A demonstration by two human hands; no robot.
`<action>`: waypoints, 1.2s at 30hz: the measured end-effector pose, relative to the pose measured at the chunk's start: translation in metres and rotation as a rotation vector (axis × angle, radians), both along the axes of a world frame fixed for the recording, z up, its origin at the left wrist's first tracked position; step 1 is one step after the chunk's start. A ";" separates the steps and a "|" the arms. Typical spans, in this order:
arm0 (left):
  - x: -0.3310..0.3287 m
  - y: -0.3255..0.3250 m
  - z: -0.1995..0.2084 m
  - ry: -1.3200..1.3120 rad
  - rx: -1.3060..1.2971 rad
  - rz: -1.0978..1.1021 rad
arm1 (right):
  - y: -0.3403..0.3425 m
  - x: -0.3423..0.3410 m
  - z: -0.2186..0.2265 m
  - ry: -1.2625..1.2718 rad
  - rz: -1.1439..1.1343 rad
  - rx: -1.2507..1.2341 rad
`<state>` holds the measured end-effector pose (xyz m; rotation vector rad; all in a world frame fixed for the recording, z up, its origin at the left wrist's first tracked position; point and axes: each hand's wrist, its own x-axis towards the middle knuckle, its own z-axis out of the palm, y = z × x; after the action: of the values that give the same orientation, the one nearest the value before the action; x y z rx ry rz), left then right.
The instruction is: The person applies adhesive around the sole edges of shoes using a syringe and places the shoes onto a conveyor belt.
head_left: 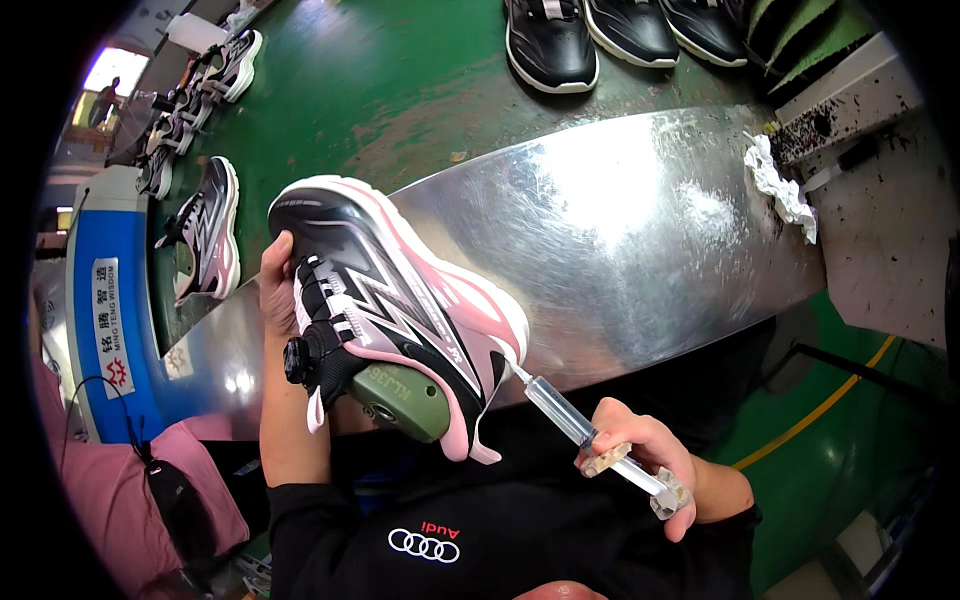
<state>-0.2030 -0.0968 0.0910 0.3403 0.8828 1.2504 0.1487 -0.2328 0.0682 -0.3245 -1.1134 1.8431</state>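
A black, grey and pink sneaker [400, 270] is tilted on its side in front of me, its pink and white sole facing up and right. Inside its opening sits a green shoe last [405, 400]. My left hand [278, 285] grips the shoe near the toe and laces, with most of the fingers hidden behind it. In my right hand [645, 450] is a clear syringe [560, 408], its barrel and plunger wrapped with pale, worn material where I hold it. The syringe's white tip touches or nearly touches the edge between upper and sole at the heel.
A metal plate [620, 240] covers the near side of the green table [400, 90]. A similar sneaker [210, 235] stands at left, with several more behind. Black shoes [550, 45] line the far edge. Crumpled white tissue [778, 190] lies at right, beside a dark-stained panel [890, 200].
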 end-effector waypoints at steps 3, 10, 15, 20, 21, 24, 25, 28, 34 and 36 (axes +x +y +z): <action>-0.025 -0.015 -0.003 0.125 -0.018 -0.016 | 0.004 -0.002 -0.006 -0.006 -0.010 0.034; -0.080 -0.068 -0.009 0.452 0.009 -0.089 | 0.018 -0.009 -0.013 -0.121 -0.038 0.190; -0.068 -0.112 0.006 0.529 -0.093 0.016 | 0.021 -0.016 -0.012 -0.167 -0.042 0.229; -0.043 -0.142 0.024 0.518 -0.156 0.039 | 0.018 -0.021 -0.008 -0.182 -0.040 0.252; -0.038 -0.145 0.025 0.472 -0.183 0.056 | 0.017 -0.022 -0.008 -0.188 -0.038 0.253; -0.031 -0.160 0.027 0.367 -0.227 0.044 | 0.014 -0.023 -0.004 -0.206 -0.045 0.248; -0.030 -0.166 0.026 0.292 -0.181 0.015 | 0.013 -0.022 -0.002 -0.209 -0.046 0.250; -0.015 -0.174 0.025 0.172 -0.168 -0.053 | 0.009 -0.024 0.001 -0.229 -0.060 0.252; 0.004 -0.187 0.019 -0.019 -0.198 -0.199 | 0.007 -0.025 0.013 -0.263 -0.075 0.249; 0.020 -0.185 0.021 -0.061 -0.183 -0.204 | 0.007 -0.026 0.022 -0.267 -0.059 0.196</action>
<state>-0.1833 -0.2818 0.1118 0.2386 0.8796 0.9793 0.1231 -0.2256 0.0897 -0.4936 -1.4401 1.6558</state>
